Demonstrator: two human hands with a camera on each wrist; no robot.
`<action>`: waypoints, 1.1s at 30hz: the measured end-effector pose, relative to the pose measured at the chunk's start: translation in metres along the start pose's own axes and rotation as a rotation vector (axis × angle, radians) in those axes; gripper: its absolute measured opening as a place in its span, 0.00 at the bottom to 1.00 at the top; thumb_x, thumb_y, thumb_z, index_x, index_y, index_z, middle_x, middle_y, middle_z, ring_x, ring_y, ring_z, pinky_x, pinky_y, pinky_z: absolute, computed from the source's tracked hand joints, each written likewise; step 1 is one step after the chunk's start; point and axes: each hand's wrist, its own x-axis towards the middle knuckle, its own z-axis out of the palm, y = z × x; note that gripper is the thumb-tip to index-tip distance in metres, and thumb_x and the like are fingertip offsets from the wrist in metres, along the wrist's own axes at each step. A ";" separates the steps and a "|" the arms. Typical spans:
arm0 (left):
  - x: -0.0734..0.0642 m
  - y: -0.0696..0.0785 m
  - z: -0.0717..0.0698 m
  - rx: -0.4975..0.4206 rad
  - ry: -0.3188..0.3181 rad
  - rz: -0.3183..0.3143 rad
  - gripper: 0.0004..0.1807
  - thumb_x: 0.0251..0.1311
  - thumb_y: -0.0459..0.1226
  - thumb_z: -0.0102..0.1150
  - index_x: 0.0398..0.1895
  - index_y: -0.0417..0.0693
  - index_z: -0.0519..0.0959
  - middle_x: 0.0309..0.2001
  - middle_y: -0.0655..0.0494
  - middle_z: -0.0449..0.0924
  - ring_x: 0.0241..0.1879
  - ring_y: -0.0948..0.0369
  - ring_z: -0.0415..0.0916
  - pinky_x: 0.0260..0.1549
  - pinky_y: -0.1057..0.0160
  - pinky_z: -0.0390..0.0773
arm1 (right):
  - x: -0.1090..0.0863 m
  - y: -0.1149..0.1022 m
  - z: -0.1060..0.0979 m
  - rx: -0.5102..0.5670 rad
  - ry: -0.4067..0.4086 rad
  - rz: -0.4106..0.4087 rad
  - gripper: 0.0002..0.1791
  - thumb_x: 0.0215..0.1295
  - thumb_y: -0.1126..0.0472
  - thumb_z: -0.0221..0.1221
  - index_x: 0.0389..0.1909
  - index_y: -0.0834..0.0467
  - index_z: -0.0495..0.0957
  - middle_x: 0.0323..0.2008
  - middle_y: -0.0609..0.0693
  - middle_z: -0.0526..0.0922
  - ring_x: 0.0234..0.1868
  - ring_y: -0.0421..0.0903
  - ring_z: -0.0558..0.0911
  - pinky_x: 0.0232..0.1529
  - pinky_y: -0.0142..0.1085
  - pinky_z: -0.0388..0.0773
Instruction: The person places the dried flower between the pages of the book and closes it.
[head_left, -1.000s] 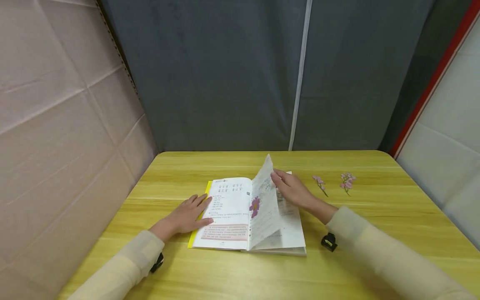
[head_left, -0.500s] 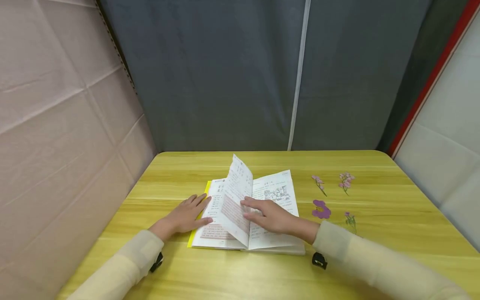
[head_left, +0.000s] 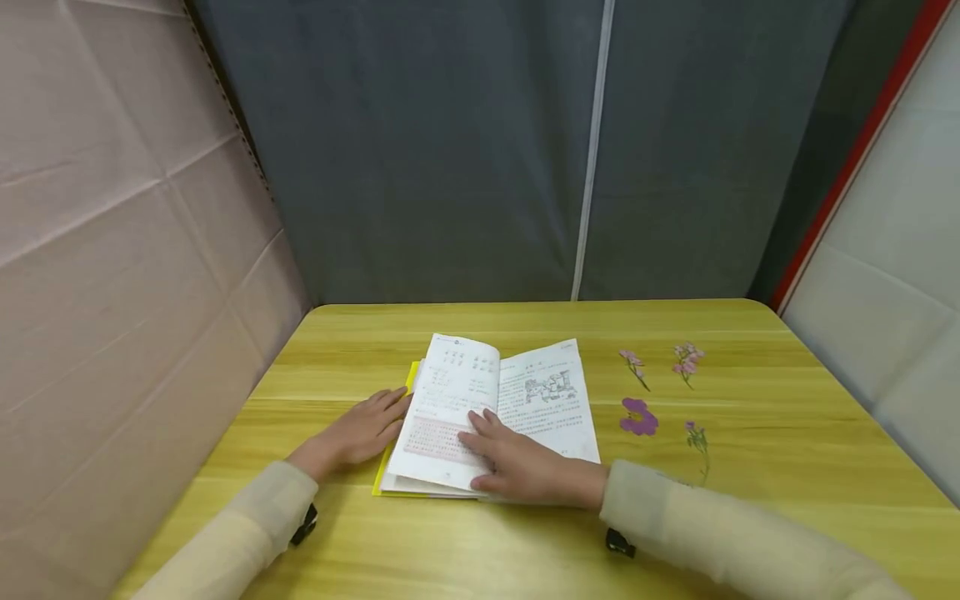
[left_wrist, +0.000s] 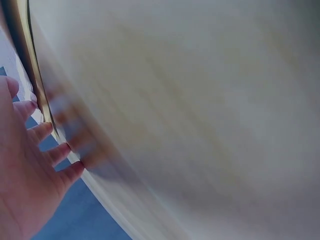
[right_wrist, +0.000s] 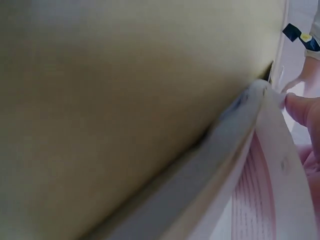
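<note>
An open book (head_left: pixel 457 375) with a yellow cover edge lies on the table. Its left page carries a pink text box, its right page (head_left: pixel 551 392) a line drawing. My left hand (head_left: pixel 363 429) rests with extended fingers at the book's left edge; part of that hand (left_wrist: pixel 30 170) shows in the left wrist view. Across the lower middle of the book, my right hand (head_left: pixel 517 462) lies on the left page, fingers spread and pointing left. In the right wrist view its thumb (right_wrist: pixel 302 110) is beside the curved pages (right_wrist: pixel 280 165).
To the right of the book lie a purple flower (head_left: pixel 638 418), two pink flower sprigs, one nearer the book (head_left: pixel 633 363) and one farther right (head_left: pixel 687 360), and a green-stemmed sprig (head_left: pixel 697 440). A dark curtain (head_left: pixel 420 167) hangs behind the wooden table (head_left: pixel 787 433).
The lifted page has turned from right to left and now lies over the left side. The right hand moved left and nearer with it; the left hand slid slightly left off the page.
</note>
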 end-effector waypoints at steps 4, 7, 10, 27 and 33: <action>-0.001 -0.001 -0.002 -0.042 0.014 -0.017 0.29 0.77 0.47 0.31 0.77 0.50 0.52 0.75 0.43 0.49 0.72 0.43 0.49 0.65 0.41 0.53 | 0.001 -0.003 0.006 -0.027 -0.018 -0.013 0.33 0.68 0.51 0.59 0.71 0.59 0.64 0.73 0.62 0.51 0.74 0.59 0.46 0.69 0.50 0.52; -0.002 0.000 -0.003 -0.077 0.026 -0.036 0.28 0.77 0.46 0.32 0.77 0.50 0.53 0.75 0.43 0.50 0.72 0.44 0.49 0.65 0.42 0.54 | 0.001 -0.005 0.009 -0.038 -0.027 -0.010 0.33 0.69 0.51 0.58 0.70 0.60 0.65 0.73 0.62 0.53 0.74 0.58 0.47 0.69 0.49 0.52; 0.000 0.001 -0.003 -0.091 0.044 -0.055 0.29 0.77 0.48 0.32 0.77 0.50 0.52 0.75 0.43 0.49 0.72 0.45 0.50 0.65 0.43 0.54 | 0.001 -0.007 0.009 -0.052 -0.030 -0.006 0.32 0.69 0.51 0.58 0.70 0.61 0.65 0.73 0.62 0.54 0.74 0.57 0.48 0.69 0.49 0.52; 0.009 0.015 0.001 0.031 0.025 -0.012 0.45 0.67 0.64 0.41 0.77 0.44 0.51 0.75 0.38 0.46 0.72 0.41 0.46 0.67 0.41 0.49 | 0.009 -0.012 0.014 -0.224 -0.067 0.014 0.32 0.70 0.47 0.55 0.69 0.58 0.66 0.72 0.59 0.57 0.73 0.56 0.52 0.70 0.45 0.50; 0.009 0.016 -0.001 0.035 -0.024 -0.018 0.44 0.67 0.63 0.43 0.76 0.44 0.52 0.74 0.37 0.47 0.71 0.40 0.47 0.66 0.40 0.50 | 0.009 -0.014 0.011 -0.240 -0.090 0.018 0.32 0.71 0.46 0.54 0.70 0.57 0.66 0.72 0.58 0.57 0.73 0.55 0.53 0.70 0.44 0.51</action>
